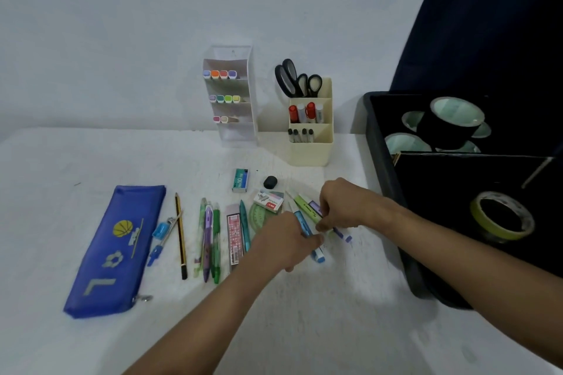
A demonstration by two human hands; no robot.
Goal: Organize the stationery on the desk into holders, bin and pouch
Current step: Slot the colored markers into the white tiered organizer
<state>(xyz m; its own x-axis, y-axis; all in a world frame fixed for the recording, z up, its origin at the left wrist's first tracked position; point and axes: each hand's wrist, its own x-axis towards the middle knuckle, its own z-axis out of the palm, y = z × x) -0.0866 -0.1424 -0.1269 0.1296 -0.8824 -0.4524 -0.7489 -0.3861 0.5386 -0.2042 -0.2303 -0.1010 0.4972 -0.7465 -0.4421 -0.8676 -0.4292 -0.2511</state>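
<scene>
**Both hands at a cluster of highlighters, right of centre frame**

Two bare hands met over a small group of highlighters on the white counter (pixel 91 161). The left hand (pixel 285 242) lay over a blue highlighter (pixel 307 234), fingers curled about its barrel. The right hand (pixel 341 204) pinched the lower end of a green highlighter (pixel 307 207); a purple highlighter (pixel 342 233) lay just beside it, partly under the same hand. Whether that one was gripped too could not be told.

Lower left of the frame: a blue pouch (pixel 109 253), zipped, flat on the counter. To its right, in a rough row, lay a compass (pixel 163 234), a pencil (pixel 180 234), several pens (pixel 210 240), a lead case (pixel 234 237) and a teal pen (pixel 244 228). A green protractor (pixel 259 218) lay partly under a staple box (pixel 268 200). Above these sat a second staple box (pixel 240 180) and a black eraser (pixel 270 182).

Upper centre, against the wall: a clear tiered holder (pixel 231 94) carrying pastel markers on three levels, and beside it a cream holder (pixel 310 131) with scissors (pixel 297 79) at the back, red and white markers in the middle tier and dark-capped pens in front.

Right edge: a black bin (pixel 384 167) holding rolls of tape, one black roll (pixel 451 122) stacked on others and a yellow-edged roll (pixel 502 219) in the nearer compartment.
</scene>
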